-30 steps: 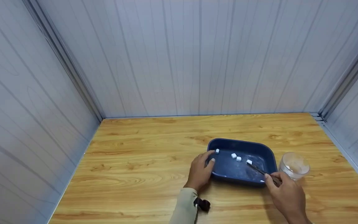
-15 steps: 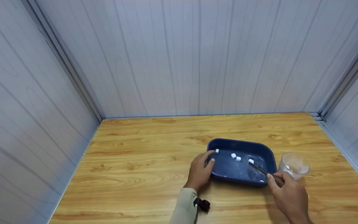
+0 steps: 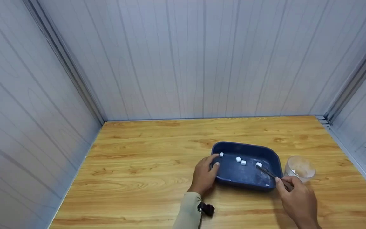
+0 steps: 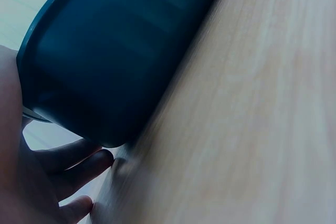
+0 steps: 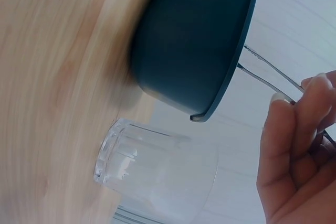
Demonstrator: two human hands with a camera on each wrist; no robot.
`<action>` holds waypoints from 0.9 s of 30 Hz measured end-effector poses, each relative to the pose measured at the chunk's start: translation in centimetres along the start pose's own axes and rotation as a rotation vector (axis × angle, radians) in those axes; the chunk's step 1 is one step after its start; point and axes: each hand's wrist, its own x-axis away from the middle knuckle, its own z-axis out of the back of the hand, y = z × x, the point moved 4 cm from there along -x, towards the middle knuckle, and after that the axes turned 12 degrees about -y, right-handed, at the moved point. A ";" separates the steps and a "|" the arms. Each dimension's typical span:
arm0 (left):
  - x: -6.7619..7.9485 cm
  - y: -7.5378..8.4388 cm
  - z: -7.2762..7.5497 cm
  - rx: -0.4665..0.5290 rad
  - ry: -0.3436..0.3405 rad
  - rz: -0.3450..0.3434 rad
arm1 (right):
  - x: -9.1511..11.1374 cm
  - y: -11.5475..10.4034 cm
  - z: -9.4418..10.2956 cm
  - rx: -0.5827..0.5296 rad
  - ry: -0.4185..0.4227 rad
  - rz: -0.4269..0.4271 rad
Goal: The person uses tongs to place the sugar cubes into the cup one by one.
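1. Site: walled work booth (image 3: 8,95); wider premises cannot be determined.
2. Pale panel walls (image 3: 183,63) beyond and either side of the fingers (image 3: 212,157), joined by grey corner strips (image 3: 66,60).
3. Wood-grain tabletop (image 3: 138,178) beneath the fingers.

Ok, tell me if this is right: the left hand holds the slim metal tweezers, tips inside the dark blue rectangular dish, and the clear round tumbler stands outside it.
No, the right hand holds the tweezers, as the head view shows. They reach into the dish, and the tumbler stands outside it.
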 end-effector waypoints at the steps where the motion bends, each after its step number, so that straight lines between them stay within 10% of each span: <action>1: 0.0 0.0 0.0 0.000 0.002 0.002 | 0.0 0.0 0.0 0.002 -0.003 -0.006; 27: 0.0 0.1 0.0 0.014 -0.009 0.023 | 0.2 1.1 0.7 -0.015 0.001 -0.060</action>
